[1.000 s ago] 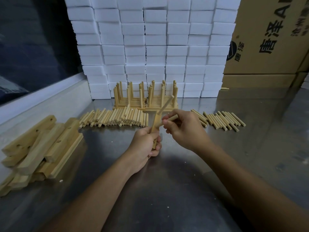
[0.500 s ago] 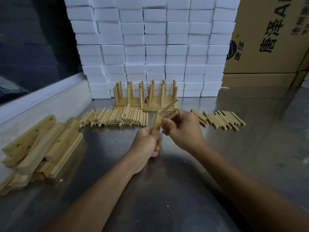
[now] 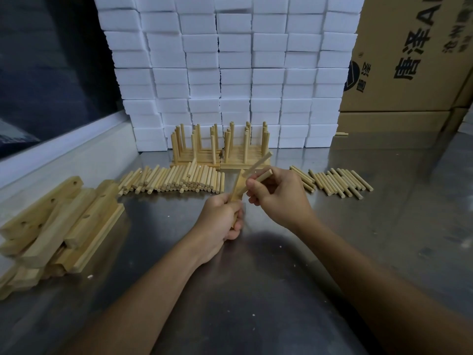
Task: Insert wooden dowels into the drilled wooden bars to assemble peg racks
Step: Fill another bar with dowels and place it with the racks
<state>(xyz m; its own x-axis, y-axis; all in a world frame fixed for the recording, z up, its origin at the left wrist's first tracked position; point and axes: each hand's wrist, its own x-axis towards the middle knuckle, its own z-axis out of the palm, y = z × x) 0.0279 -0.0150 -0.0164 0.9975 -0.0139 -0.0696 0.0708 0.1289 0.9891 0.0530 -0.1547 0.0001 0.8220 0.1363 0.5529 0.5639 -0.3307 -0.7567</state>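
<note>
On the steel table (image 3: 384,226), a drilled bar (image 3: 236,185) is gripped upright-ish by the left hand (image 3: 220,221), while a dowel (image 3: 263,175) is pinched by the right hand (image 3: 279,198) just beside it, long axis angled up-right, lower tip toward the bar.

Bare forearms (image 3: 158,298); no visible sleeves

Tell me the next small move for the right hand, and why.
Probably steer the dowel in the right hand to an open hole in the bar and press. The left hand holds that bar upright; one dowel already sticks out of it.
</note>
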